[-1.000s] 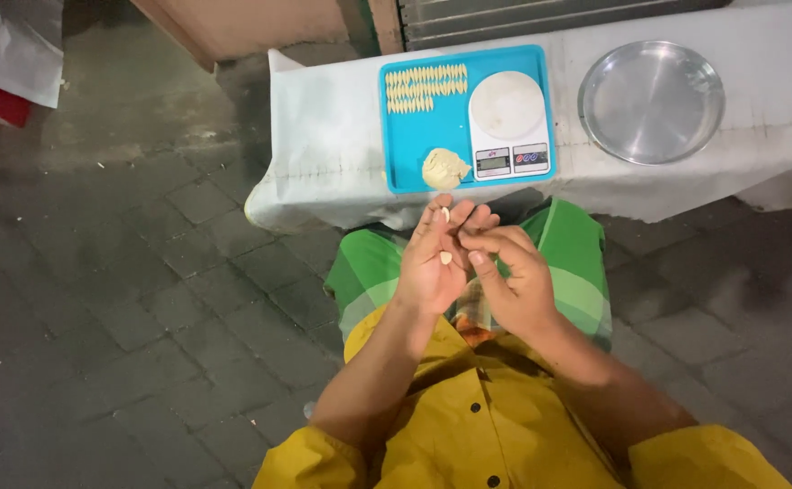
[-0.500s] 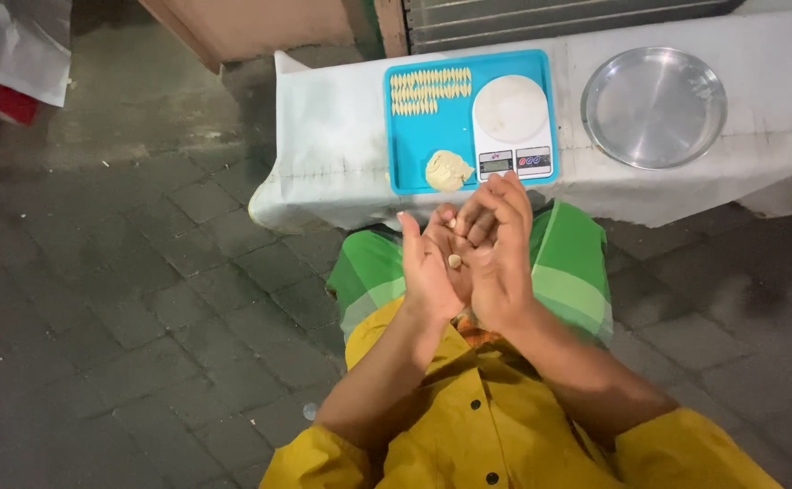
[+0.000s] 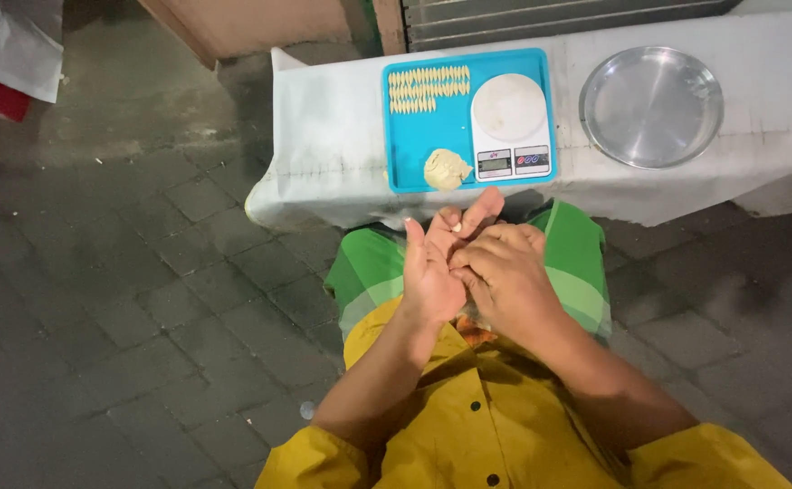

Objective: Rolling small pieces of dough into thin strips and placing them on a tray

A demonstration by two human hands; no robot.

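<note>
My left hand (image 3: 430, 276) stands upright with its palm turned to the right. My right hand (image 3: 507, 272) presses against it, fingers laid across the left palm. A small pale dough piece (image 3: 456, 227) peeks out between the fingers, held between both hands. Both hands hover over my lap, just in front of a blue tray (image 3: 405, 136). On the tray are rows of small shaped dough pieces (image 3: 428, 89), a lump of dough (image 3: 446, 169) and a white kitchen scale (image 3: 510, 125).
The tray lies on a low table under a white cloth (image 3: 333, 145). A round metal plate (image 3: 651, 106) sits to the tray's right. A green checked cloth (image 3: 369, 272) covers my lap. Grey paving stones (image 3: 143, 299) lie to the left.
A second ago my fingertips pinched the dough piece up near the tray. Since then the palms have closed together and the right hand has slid across the left palm.
</note>
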